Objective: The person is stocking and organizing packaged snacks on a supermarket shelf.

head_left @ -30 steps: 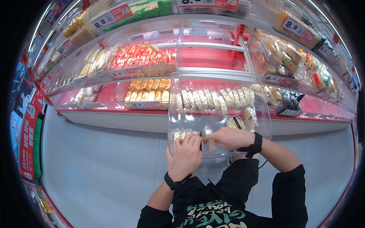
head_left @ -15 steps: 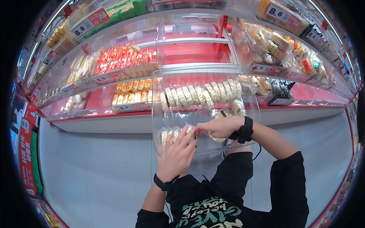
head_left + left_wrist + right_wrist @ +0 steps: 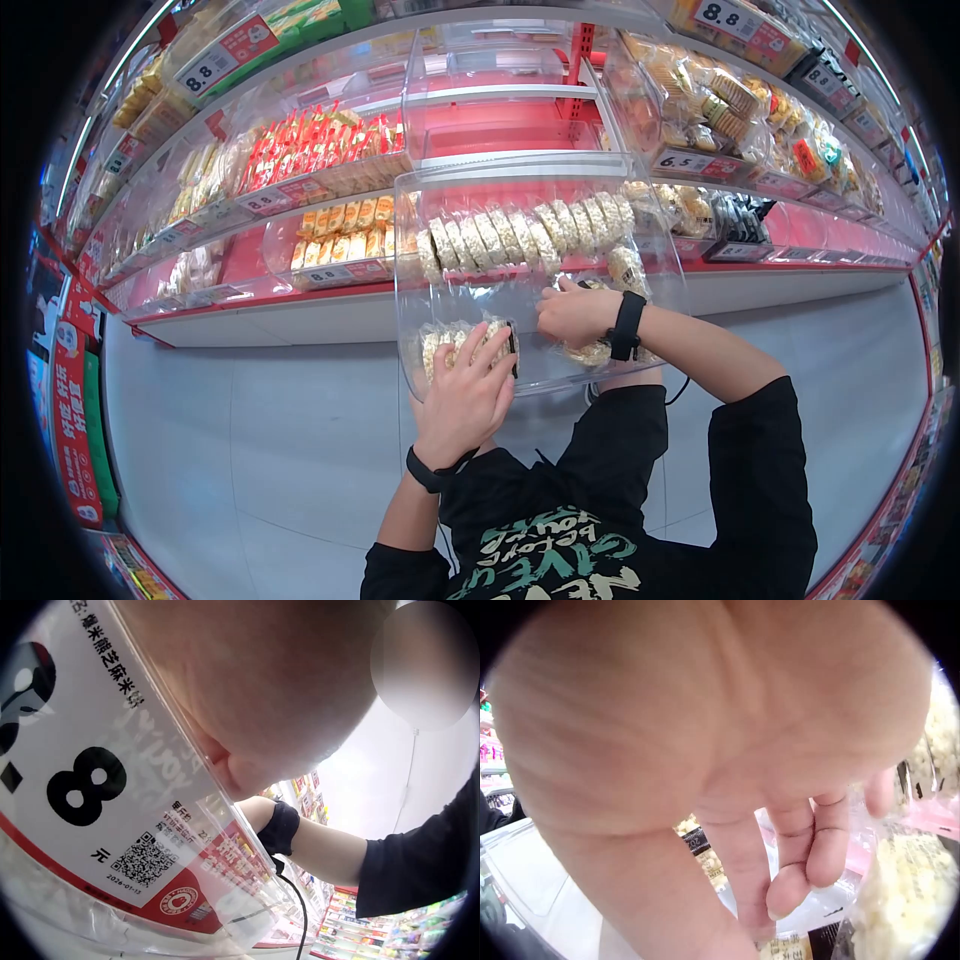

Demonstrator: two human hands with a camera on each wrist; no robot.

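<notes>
Wrapped puffed-rice cakes fill a clear plastic bin [image 3: 465, 300] held out in front of the body. Along its far side runs a long row of upright rice cakes [image 3: 520, 235]. My left hand [image 3: 465, 395] lies over a shorter front-left row of rice cakes [image 3: 437, 350], fingers extended and spread across the tops. To its right, my right hand [image 3: 580, 317] reaches down into the bin over loose rice cakes [image 3: 590, 354], fingers bent. Close by in the right wrist view are wrapped rice cakes [image 3: 904, 889]; I cannot tell whether the fingertips grip one.
A price card [image 3: 90, 787] is on the bin's front, close to the left wrist. Behind stand shelves with red-wrapped snacks [image 3: 320, 150], orange-and-white packets [image 3: 345, 235] and bagged biscuits [image 3: 735, 95]. A red sign [image 3: 75, 420] stands at the left. Pale floor [image 3: 300, 430] lies below.
The right hand has shifted right, from beside the left fingers to over the loose cakes. The left fingers have straightened over the front row. The view has shifted slightly.
</notes>
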